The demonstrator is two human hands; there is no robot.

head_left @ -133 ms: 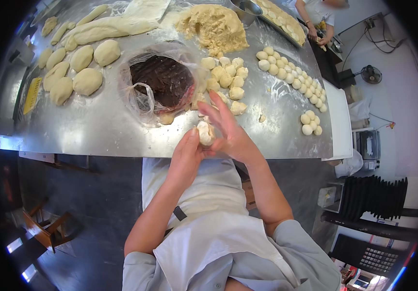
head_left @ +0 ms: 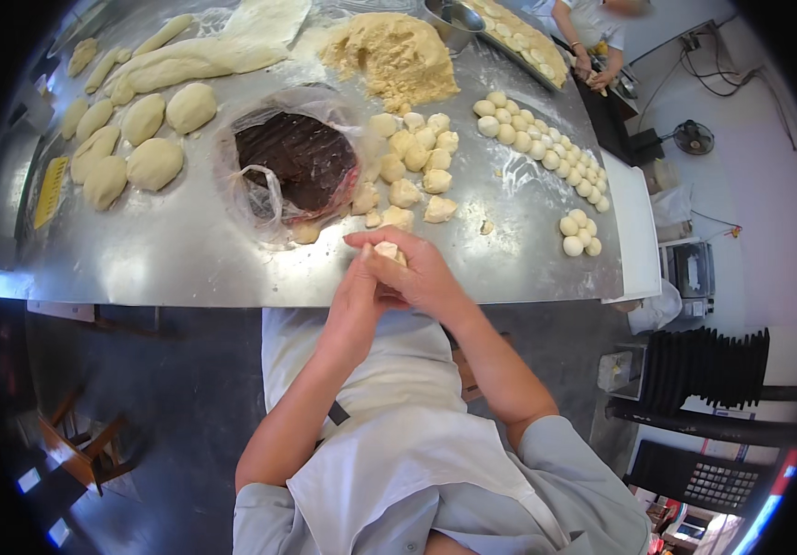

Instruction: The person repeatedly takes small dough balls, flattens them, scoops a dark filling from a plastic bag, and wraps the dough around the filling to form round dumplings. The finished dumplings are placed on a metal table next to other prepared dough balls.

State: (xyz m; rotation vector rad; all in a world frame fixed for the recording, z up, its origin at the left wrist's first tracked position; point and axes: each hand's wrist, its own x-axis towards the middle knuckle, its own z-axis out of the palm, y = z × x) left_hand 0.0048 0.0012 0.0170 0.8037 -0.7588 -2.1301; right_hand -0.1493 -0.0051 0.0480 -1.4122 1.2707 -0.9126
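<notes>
Close to the table's near edge, my two hands are cupped together around a small pale dough ball (head_left: 390,251). My left hand (head_left: 354,298) supports it from the left and below. Over its right side curl the fingers of my right hand (head_left: 424,275), so only the ball's top shows. Just beyond my fingers lie several rough yellowish lumps (head_left: 405,192). To their left sits a clear plastic bag (head_left: 264,205) folded open around a dark brown paste (head_left: 292,157).
A crumbly yellow mound (head_left: 394,60) lies at the back, beside a metal bowl (head_left: 455,23) and a filled tray (head_left: 546,67). Smooth balls (head_left: 546,141) stand in rows at right, near a small cluster (head_left: 572,246). Flattened dough pieces (head_left: 156,164) lie left. Another person's hands (head_left: 593,74) work far right.
My right hand, with fingers raised and spread before, has come down and closed over the dough ball against my left hand. The whole view has shifted slightly.
</notes>
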